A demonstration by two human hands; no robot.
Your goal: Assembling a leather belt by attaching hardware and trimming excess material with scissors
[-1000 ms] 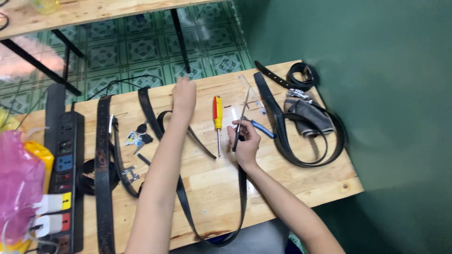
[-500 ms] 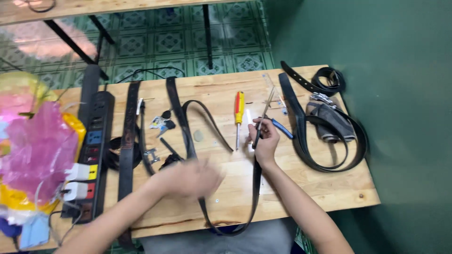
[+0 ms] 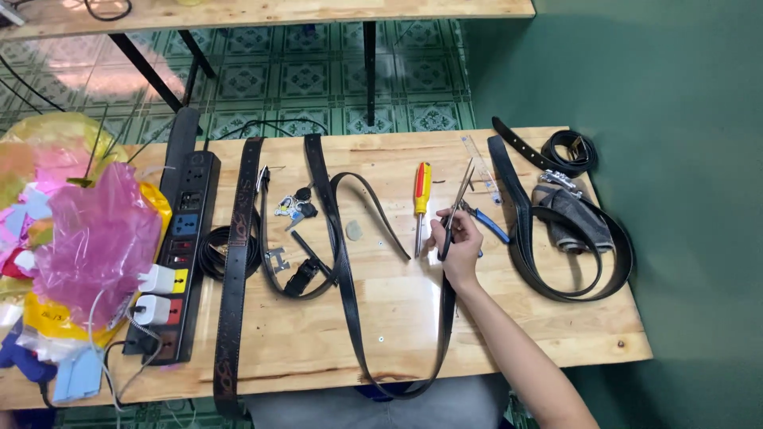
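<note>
My right hand [image 3: 458, 241] is closed around slim pliers with blue handles [image 3: 463, 195], whose metal jaws point up and away from me. The hand rests on one end of a long black belt [image 3: 343, 262] that loops across the wooden table [image 3: 509, 318] and hangs over its near edge. A screwdriver with a red and yellow handle [image 3: 421, 193] lies just left of the hand. My left hand is out of view.
Left of the long belt lie a dark embossed belt [image 3: 235, 262], keys [image 3: 292, 205], a metal buckle [image 3: 277, 259] and a black power strip [image 3: 180, 238] with plugs. Coloured plastic bags [image 3: 91, 238] fill the left end. More black belts [image 3: 572, 246] and a clear ruler [image 3: 478, 163] lie right.
My left hand drew back from the table's far side toward me and left the view. The right hand stayed on the pliers and belt.
</note>
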